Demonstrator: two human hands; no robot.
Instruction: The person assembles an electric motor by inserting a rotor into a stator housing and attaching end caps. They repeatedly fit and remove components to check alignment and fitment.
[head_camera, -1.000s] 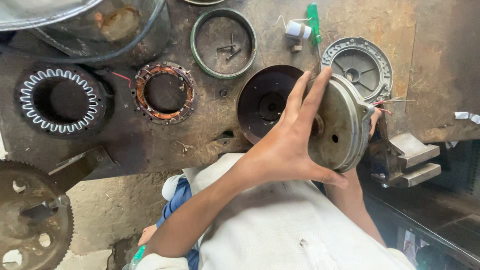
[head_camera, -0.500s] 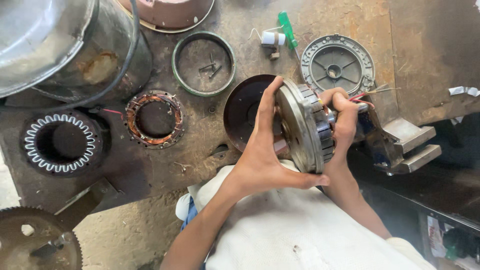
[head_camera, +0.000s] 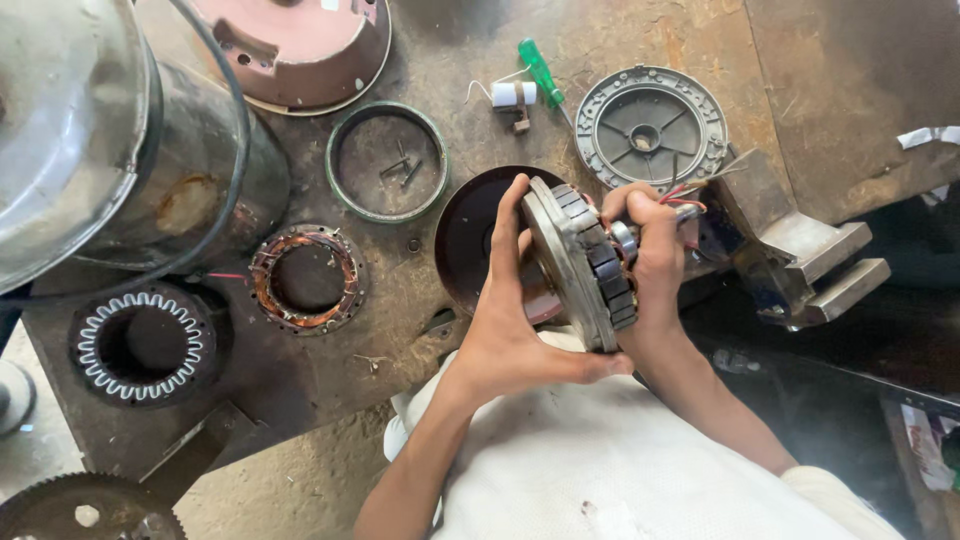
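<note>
A: What are the hands doing?

B: Both are wrapped round the motor (head_camera: 590, 265), held on edge just above the bench (head_camera: 620, 40), in front of the person's chest. The left hand (head_camera: 520, 330) lies flat against its round end plate, fingers spread up the face and the thumb hooked under the rim. The right hand (head_camera: 655, 260) is curled round the other side, over the shaft end, where red wires (head_camera: 680, 197) stick out.

A: And right behind the motor?

B: A dark dish (head_camera: 475, 240), partly hidden by the left hand. To its right stands a grey vise (head_camera: 800, 260) at the bench edge.

A: What else is about?

B: Farther up, a grey cover (head_camera: 650, 125) with spokes, and beside it a green screwdriver (head_camera: 540, 70) and a small white cylinder (head_camera: 515, 94). Left of those, a green ring (head_camera: 345, 190) with a few screws inside. Lower left, a copper-wound stator (head_camera: 305, 278), then a dark stator (head_camera: 140, 345) with pale slots. A pink cover (head_camera: 300, 50) sits at the top, a big metal drum (head_camera: 90, 130) at the far left.
</note>
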